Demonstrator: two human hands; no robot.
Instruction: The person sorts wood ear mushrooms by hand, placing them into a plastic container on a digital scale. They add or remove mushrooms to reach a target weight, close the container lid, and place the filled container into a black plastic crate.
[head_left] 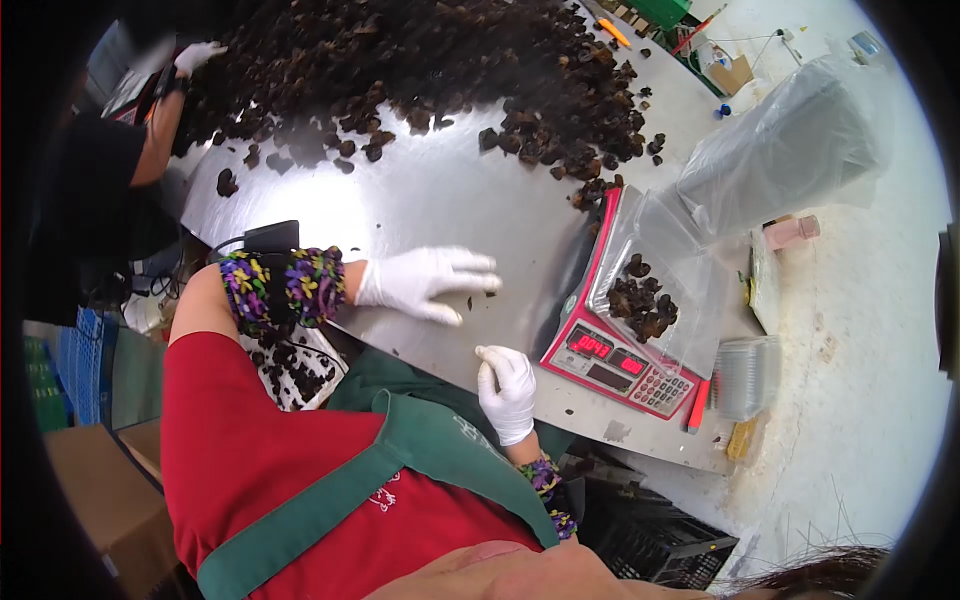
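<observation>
My left hand, in a white glove, reaches over the metal table with fingers spread. Small dark bits lie by its fingertips. My right hand, also gloved, is closed near the table's front edge, thumb against the fingers; I cannot make out anything in it. To its right stands a red digital scale with lit red digits. A clear plastic container on the scale holds a small heap of dark dried pieces, resembling wood ear mushrooms.
A large pile of the same dark pieces covers the table's far side. A clear plastic bag and stacked clear trays are at the right. A red-handled tool lies beside the scale. Another person's gloved hand is at the upper left.
</observation>
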